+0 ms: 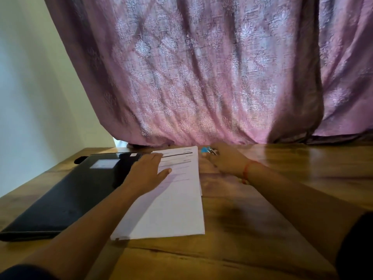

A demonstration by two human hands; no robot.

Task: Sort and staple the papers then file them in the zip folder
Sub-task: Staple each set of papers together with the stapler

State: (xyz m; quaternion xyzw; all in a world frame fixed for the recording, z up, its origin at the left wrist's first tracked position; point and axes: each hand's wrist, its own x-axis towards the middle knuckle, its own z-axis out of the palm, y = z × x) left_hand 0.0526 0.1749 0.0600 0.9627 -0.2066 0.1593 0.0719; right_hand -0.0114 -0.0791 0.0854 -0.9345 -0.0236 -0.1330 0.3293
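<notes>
A stack of white printed papers (173, 203) lies in the middle of the wooden table (262, 229). My left hand (147, 172) rests flat on the stack's upper left part, fingers straight. A black zip folder (66, 195) lies to the left of the papers, partly under my left forearm. At the far edge, just right of the papers, sits a small blue and metal stapler (209, 150). My right hand (226, 160) reaches to it and its fingers touch it; the blur hides whether they grip it.
A pink patterned curtain (212, 77) hangs down to the table's far edge. A pale wall (30, 87) stands at the left. The table's left edge runs close beside the folder. Bare wood lies to the right of the papers.
</notes>
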